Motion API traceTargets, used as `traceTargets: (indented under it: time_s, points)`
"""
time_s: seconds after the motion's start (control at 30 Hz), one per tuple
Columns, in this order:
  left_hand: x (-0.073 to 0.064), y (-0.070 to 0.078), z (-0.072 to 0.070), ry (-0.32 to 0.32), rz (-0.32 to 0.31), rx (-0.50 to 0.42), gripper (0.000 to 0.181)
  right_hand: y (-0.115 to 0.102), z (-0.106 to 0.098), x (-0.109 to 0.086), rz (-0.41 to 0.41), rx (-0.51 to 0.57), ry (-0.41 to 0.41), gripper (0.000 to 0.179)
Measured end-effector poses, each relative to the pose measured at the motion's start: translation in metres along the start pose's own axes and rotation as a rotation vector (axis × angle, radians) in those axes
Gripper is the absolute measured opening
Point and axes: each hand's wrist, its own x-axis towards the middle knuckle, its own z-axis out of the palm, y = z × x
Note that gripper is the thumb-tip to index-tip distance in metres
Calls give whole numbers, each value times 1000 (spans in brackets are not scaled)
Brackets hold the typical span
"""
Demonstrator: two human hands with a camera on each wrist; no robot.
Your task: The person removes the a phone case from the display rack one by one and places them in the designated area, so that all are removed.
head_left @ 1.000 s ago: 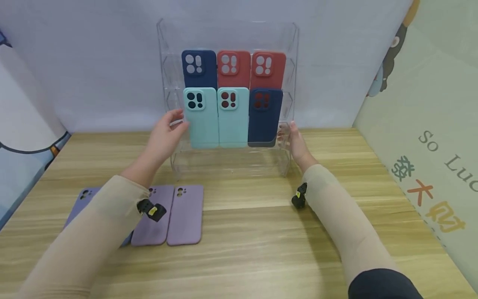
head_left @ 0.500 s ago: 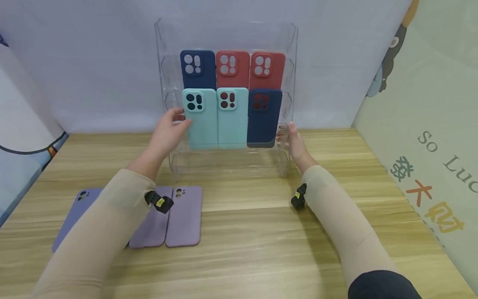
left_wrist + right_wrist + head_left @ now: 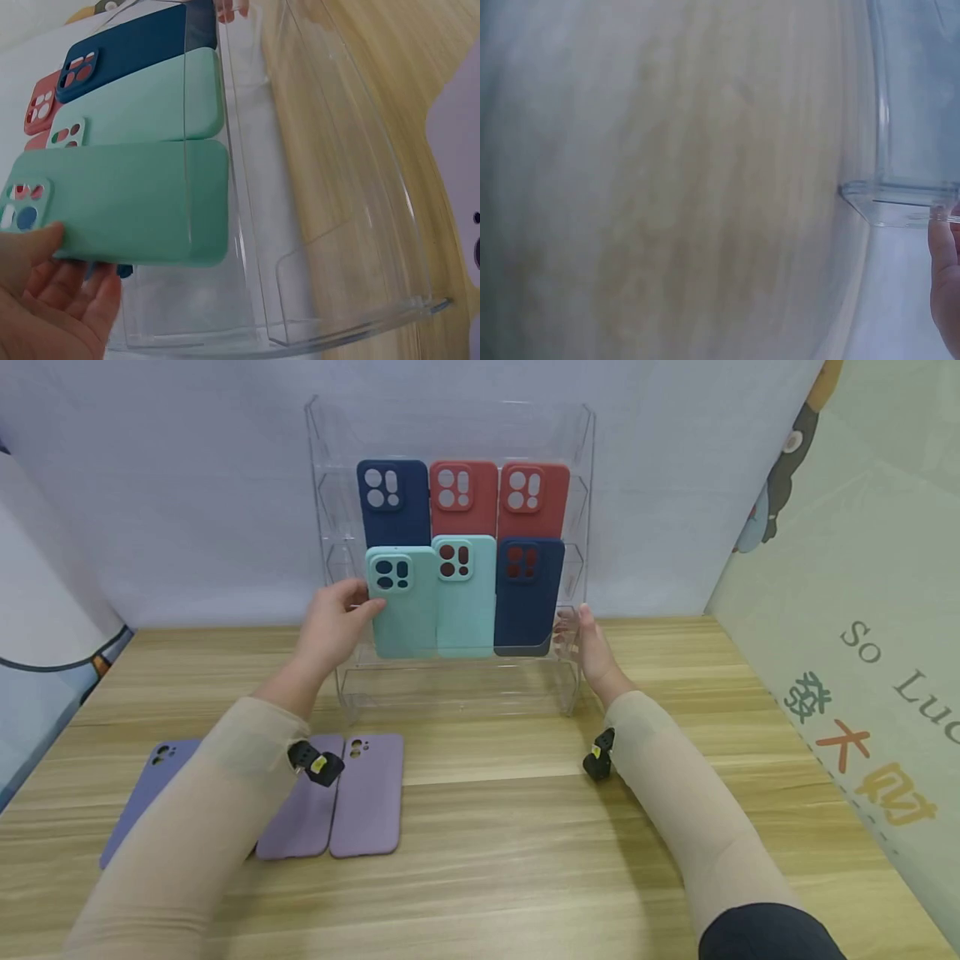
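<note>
My left hand (image 3: 333, 622) pinches the left edge of a mint phone case (image 3: 405, 618), thumb in front and fingers behind. The left wrist view shows this case (image 3: 135, 199) leaning out from the others, its lower end behind the clear lip of a stepped acrylic display rack (image 3: 457, 687). Beside it stand a second mint case (image 3: 467, 610) and a navy case (image 3: 528, 610). One tier up are another navy case (image 3: 395, 522) and two red cases (image 3: 463, 522). My right hand (image 3: 596, 652) grips the rack's right side, its fingers showing through the clear panel.
Purple phone cases (image 3: 367, 793) lie flat on the wooden table (image 3: 510, 868) at the front left, partly under my left forearm. A pale cloth backdrop (image 3: 210, 510) hangs behind the rack, and a printed panel (image 3: 847, 635) borders the right side.
My left hand has moved slightly right onto the left mint case and taken hold of it. That case's top has tipped forward and lower. The right hand stays on the rack.
</note>
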Motion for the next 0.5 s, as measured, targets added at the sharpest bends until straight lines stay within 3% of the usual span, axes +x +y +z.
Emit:
traceTargets:
  time_s: [0.13,0.5]
  points:
    - [0,-4,-2,5,27,-34,30,1,0,1,-3,-1,-1,116]
    - [-6,-3,-9,74,82,-120,29,4,-1,3,-4,4,-24,92]
